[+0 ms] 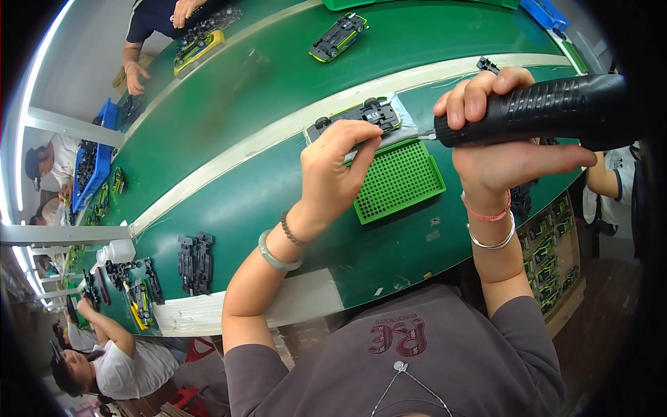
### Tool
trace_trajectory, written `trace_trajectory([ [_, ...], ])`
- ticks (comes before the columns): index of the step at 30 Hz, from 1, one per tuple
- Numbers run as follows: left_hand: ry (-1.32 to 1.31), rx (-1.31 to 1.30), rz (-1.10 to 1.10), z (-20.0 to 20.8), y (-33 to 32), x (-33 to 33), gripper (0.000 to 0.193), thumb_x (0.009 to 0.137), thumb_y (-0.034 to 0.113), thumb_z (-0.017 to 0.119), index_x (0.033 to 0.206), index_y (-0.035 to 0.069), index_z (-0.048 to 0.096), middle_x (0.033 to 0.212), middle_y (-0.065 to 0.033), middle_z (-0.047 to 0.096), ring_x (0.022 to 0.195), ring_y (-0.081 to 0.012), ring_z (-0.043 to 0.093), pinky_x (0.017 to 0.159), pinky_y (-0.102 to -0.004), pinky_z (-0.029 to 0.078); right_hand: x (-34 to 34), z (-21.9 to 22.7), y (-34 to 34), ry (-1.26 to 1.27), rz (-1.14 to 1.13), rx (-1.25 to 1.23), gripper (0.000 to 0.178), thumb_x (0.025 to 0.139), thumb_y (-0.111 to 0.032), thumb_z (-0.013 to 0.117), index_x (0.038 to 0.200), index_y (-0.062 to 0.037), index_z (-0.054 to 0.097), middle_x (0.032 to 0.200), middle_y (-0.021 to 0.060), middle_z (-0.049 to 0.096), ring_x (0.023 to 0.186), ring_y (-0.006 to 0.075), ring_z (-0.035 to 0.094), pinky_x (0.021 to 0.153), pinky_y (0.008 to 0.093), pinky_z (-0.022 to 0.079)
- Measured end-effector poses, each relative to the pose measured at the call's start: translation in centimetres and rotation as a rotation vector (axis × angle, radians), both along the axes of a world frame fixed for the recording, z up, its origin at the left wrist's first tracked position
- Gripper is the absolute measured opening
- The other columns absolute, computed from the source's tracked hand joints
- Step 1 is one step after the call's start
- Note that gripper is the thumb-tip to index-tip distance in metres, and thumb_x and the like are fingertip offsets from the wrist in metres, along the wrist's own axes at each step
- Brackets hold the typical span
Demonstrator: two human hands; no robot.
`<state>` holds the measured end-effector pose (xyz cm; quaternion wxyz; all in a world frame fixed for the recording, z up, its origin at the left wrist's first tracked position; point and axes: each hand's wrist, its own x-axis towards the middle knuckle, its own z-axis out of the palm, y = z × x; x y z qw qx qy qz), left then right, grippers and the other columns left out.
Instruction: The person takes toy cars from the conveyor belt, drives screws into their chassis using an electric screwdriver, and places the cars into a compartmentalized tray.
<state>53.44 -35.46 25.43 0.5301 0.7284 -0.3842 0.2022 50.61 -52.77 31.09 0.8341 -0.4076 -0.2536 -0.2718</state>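
Note:
A toy car (pixel 356 118) lies wheels up on a pale cloth or pad, its black underside showing. My left hand (pixel 337 167) is at its near side, thumb and forefinger pinched together; whatever is between them is too small to make out. My right hand (pixel 479 104) wraps round a black electric screwdriver (pixel 549 104), held nearly level with its tip toward the car and my left hand. A green tray (pixel 438 182) with rows of small holes sits just below the car, partly behind my left hand.
Black chassis parts (pixel 195 264) lie on the green table at the left. Another upturned toy car (pixel 339 37) is across the pale divider strip. A blue bin (pixel 94 170) holds black parts. A box of toy cars (pixel 552 254) stands at right. Other people work along the table.

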Motion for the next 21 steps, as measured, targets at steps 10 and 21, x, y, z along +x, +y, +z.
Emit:
trace_trajectory([
  [10,-0.208,-0.002,0.068,-0.4,0.1,-0.3,0.034,0.070,-0.003,0.066,0.102,0.001,0.054,0.080,-0.0090,0.061,0.070,-0.0215,0.061,0.061,-0.0295,0.049,0.5,0.6,3.5,0.053,0.062,0.021,0.105,0.044,-0.095,0.013,0.086,-0.0052,0.046,0.061,0.0085,0.049,0.050,0.0177,0.049,0.052,0.0327,0.045],
  [21,-0.282,-0.012,0.079,-0.7,0.5,0.0,0.035,0.068,-0.003,0.067,0.101,0.002,0.054,0.080,-0.0094,0.061,0.069,-0.0235,0.060,0.062,-0.0305,0.050,1.1,-0.1,4.9,0.080,-0.017,-0.012,0.104,0.046,-0.094,0.010,0.083,-0.0031,0.045,0.058,0.0105,0.051,0.049,0.0183,0.050,0.050,0.0317,0.046],
])
